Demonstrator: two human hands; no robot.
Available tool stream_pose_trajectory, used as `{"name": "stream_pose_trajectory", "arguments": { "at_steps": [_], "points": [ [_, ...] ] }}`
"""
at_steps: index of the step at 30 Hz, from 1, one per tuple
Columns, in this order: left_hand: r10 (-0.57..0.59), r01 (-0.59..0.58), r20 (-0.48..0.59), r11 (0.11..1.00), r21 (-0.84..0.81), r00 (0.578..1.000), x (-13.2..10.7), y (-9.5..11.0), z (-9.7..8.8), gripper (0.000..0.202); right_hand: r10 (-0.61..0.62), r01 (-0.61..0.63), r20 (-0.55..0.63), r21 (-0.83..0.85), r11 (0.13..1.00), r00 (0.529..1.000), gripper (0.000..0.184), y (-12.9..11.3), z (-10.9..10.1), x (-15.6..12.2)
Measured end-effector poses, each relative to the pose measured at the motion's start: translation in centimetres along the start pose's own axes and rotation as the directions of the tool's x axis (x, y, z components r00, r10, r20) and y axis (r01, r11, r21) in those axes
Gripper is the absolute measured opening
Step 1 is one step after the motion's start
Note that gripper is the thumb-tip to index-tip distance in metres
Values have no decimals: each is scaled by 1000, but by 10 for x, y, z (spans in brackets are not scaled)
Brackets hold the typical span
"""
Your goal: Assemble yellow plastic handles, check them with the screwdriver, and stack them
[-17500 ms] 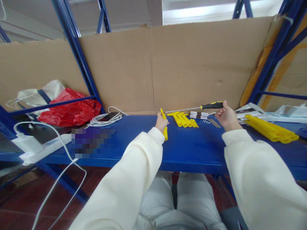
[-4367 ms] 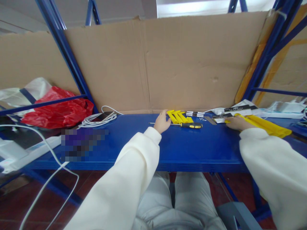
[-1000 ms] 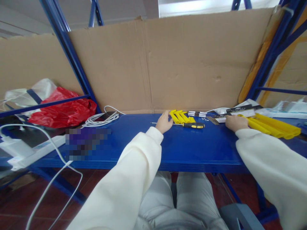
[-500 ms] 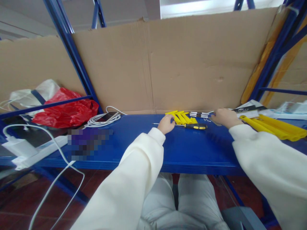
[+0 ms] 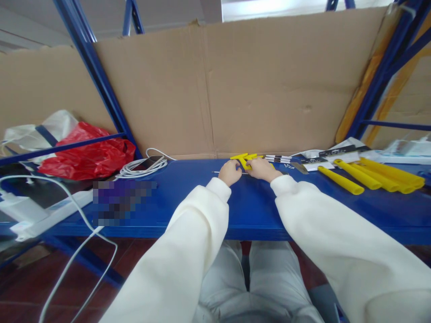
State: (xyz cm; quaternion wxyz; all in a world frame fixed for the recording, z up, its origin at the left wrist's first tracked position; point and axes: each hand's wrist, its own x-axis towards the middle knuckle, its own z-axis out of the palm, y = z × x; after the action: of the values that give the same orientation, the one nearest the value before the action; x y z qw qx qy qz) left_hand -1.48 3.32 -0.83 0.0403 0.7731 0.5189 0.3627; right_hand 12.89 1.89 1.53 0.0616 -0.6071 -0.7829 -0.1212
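My left hand (image 5: 230,173) is low over the blue shelf with its fingers curled. Close by on the right, my right hand (image 5: 261,169) bends its fingers down over the yellow T-shaped pieces (image 5: 241,157). Whatever either hand pinches is hidden behind the fingers. A thin metal screwdriver shaft (image 5: 215,172) sticks out left of my left hand, while its handle is covered by my right hand and sleeve. Just right of the hands lie black-and-white sticks (image 5: 278,159), small screw-like bits (image 5: 288,166) and a flat metal blade (image 5: 299,168).
Several yellow tube handles (image 5: 340,180) lie at the right beside black-and-white packets (image 5: 343,154). Leftward are a coiled white cable (image 5: 143,168), a red plastic bag (image 5: 97,152) and a white power strip (image 5: 50,217). Cardboard (image 5: 269,89) closes off the back of the blue shelf (image 5: 195,206).
My right hand has moved left from the blade and small bits to the yellow T-shaped pieces beside my left hand. The blade and yellow handles at the right are now uncovered.
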Motion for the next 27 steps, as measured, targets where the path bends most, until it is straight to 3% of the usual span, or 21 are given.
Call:
{"name": "stream_pose_trajectory", "arguments": {
  "at_steps": [10, 15, 21, 24, 27],
  "points": [
    [-107, 106, 24, 994, 40, 994, 1, -3, -4, 20, 83, -81, -24, 54, 995, 996, 44, -4, 5, -7],
    [-126, 122, 85, 991, 51, 988, -4, 6, -8, 31, 147, -130, -152, 117, 985, 977, 43, -7, 5, -9],
    [-176, 200, 152, 967, -155, 972, -1, 7, -6, 37, 218, -133, -257, 313, 940, 941, 42, -11, -2, -14],
    [-295, 350, 194, 849, -396, 936, 4, 6, -5, 32, 262, -126, -265, 438, 890, 928, 37, -9, 0, -13],
    [-383, 490, 309, 614, -619, 871, 6, 7, -7, 24, 243, -60, -289, 523, 850, 926, 29, -7, 7, -10]
  ]
}}
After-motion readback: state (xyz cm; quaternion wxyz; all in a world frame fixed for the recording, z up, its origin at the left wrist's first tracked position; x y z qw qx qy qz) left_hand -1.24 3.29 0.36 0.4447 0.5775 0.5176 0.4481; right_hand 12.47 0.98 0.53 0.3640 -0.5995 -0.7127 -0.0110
